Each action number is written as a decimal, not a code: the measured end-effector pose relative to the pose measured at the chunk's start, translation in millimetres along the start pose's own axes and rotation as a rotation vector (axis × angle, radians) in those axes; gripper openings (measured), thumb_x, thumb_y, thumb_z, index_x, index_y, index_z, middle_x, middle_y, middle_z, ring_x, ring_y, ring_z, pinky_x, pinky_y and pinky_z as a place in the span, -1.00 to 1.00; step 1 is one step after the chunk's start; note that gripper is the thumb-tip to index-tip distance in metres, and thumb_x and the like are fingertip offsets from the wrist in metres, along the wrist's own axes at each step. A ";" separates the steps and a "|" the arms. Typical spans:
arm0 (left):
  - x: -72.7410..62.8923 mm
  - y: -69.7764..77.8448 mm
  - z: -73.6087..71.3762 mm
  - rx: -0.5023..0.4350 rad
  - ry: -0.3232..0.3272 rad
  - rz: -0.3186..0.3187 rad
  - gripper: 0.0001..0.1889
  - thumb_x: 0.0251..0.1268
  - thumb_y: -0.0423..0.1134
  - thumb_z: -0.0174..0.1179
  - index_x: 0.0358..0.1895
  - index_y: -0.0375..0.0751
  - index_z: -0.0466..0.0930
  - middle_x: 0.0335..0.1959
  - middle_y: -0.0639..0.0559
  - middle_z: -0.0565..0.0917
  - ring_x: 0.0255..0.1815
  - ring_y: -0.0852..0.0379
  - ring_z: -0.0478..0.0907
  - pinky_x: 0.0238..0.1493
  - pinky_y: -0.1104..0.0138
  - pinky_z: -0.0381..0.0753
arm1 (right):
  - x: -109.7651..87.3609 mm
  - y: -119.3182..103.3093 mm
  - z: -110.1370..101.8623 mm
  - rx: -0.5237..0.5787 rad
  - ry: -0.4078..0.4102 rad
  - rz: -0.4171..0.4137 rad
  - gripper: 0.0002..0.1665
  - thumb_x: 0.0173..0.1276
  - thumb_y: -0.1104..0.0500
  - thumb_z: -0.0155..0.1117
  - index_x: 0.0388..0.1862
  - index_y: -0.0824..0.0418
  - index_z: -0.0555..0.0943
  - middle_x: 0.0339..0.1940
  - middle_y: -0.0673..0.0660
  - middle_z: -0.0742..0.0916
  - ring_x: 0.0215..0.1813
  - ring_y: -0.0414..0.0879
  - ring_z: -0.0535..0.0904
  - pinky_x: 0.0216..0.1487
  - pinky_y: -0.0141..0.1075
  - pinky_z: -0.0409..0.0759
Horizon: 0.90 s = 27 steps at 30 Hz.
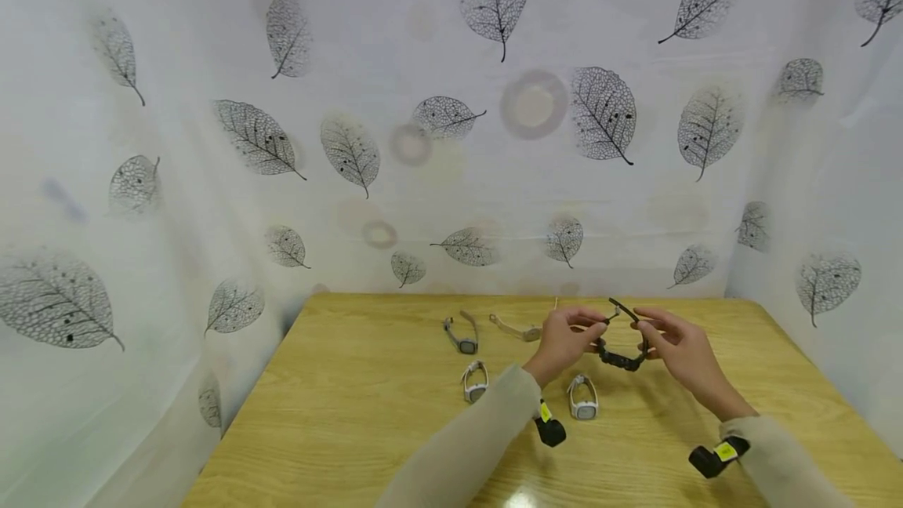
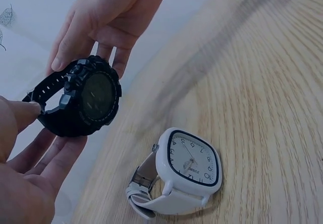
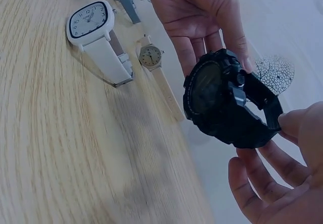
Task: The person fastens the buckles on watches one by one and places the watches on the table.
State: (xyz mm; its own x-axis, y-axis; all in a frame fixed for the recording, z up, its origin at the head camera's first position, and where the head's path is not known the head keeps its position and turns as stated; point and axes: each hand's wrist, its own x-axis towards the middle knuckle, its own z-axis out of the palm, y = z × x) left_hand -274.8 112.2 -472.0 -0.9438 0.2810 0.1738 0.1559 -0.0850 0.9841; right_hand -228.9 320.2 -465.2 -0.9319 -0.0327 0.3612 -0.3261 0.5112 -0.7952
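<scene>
Fingers of a person's left hand [image 1: 567,339] and right hand [image 1: 680,351] pinch a chunky black round-faced watch [image 1: 621,361] above a yellowish wood-grain table [image 1: 331,414]. Nearby stands a white square-faced watch [image 1: 584,411]; leftward lie grey [image 1: 467,346], slim beige-strapped [image 1: 531,333] and second white watches [image 1: 476,392], the last beside a sleeve [image 1: 487,429].

The left grip [image 2: 28,188] and right grip [image 2: 103,19] hold a black watch [image 2: 93,100].

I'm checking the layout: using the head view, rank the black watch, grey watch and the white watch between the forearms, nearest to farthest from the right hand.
1. Black watch: held by the right hand.
2. White watch: left, lower in view.
3. Grey watch: left, past the left hand.
</scene>
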 end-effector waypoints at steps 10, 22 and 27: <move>-2.4 -0.6 -6.9 0.060 -0.074 -0.016 -0.86 0.35 -0.34 0.39 -0.07 -0.17 0.78 -0.26 0.09 0.77 -0.30 -0.03 0.77 -0.27 0.09 0.79 | -4.0 -4.0 -0.1 0.017 -0.023 -0.008 -0.56 0.63 0.11 0.17 0.34 0.30 0.58 0.06 0.39 0.72 -0.26 -0.14 0.75 -0.32 -0.20 0.76; -0.2 -3.0 -15.8 0.008 -0.087 -0.038 -0.86 0.35 -0.31 0.40 -0.08 -0.20 0.81 -0.28 0.13 0.78 -0.28 0.04 0.75 -0.29 0.22 0.78 | -9.9 -6.7 -0.3 0.039 -0.081 -0.027 -0.54 0.60 0.14 0.20 0.36 0.31 0.56 0.15 0.43 0.67 -0.17 -0.14 0.76 -0.31 -0.13 0.77; -0.1 -3.1 -16.9 0.008 -0.095 -0.048 -0.85 0.35 -0.30 0.40 -0.08 -0.20 0.81 -0.27 0.14 0.77 -0.27 0.07 0.73 -0.30 0.24 0.78 | -11.9 -8.4 -1.9 0.037 -0.114 -0.010 -0.52 0.59 0.12 0.22 0.37 0.32 0.55 0.16 0.45 0.67 -0.17 -0.11 0.76 -0.29 -0.11 0.77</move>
State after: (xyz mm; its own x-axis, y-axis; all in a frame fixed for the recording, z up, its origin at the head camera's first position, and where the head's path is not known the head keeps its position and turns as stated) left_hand -280.1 96.3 -475.6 -0.9183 0.3744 0.1285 0.1135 -0.0620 0.9916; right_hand -214.9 317.9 -461.9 -0.9400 -0.1364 0.3127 -0.3389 0.4785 -0.8101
